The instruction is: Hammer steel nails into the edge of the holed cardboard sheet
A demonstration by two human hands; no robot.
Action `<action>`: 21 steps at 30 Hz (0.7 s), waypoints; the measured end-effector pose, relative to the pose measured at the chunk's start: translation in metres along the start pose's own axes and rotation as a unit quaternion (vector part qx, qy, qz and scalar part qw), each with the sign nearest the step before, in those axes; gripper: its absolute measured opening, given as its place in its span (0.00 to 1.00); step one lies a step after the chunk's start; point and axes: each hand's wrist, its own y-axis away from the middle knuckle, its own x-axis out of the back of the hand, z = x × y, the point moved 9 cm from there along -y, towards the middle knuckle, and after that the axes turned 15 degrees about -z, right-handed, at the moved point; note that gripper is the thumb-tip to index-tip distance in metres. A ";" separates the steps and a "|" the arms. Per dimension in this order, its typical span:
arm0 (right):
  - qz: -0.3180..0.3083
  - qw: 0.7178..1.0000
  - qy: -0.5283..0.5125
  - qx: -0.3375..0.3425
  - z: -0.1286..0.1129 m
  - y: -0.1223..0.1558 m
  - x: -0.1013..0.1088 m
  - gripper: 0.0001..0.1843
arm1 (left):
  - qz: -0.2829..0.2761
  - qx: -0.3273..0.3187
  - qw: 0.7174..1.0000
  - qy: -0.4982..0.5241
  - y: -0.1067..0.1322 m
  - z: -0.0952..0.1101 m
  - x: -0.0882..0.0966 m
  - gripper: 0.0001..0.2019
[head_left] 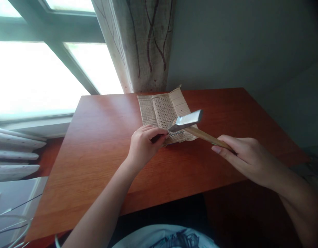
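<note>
A flattened piece of cardboard, full of small holes in its middle panel, lies on the red-brown wooden table. My right hand is closed round the wooden handle of a hammer, whose metal head hovers over the cardboard's near edge. My left hand is pinched at that near edge, just below the hammer head. What its fingers hold is too small and hidden to name.
A window fills the left, with a patterned curtain hanging behind the table. White slats and cables lie at the lower left. A grey wall stands on the right.
</note>
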 end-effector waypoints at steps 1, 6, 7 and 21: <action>0.005 1.000 -0.004 0.006 -0.002 0.002 0.002 0.22 | 0.000 0.000 1.000 0.000 0.000 0.000 0.000 0.03; 0.011 0.999 -0.022 0.025 -0.011 0.004 0.004 0.22 | 0.007 0.001 1.000 0.002 0.001 0.001 0.001 0.03; 0.005 0.999 -0.024 0.023 -0.012 0.003 0.002 0.22 | 0.005 0.002 1.000 0.001 0.001 0.001 0.001 0.03; 0.004 0.999 -0.030 0.014 -0.010 0.003 0.001 0.22 | 0.006 -0.004 1.000 -0.011 0.000 0.001 0.001 0.03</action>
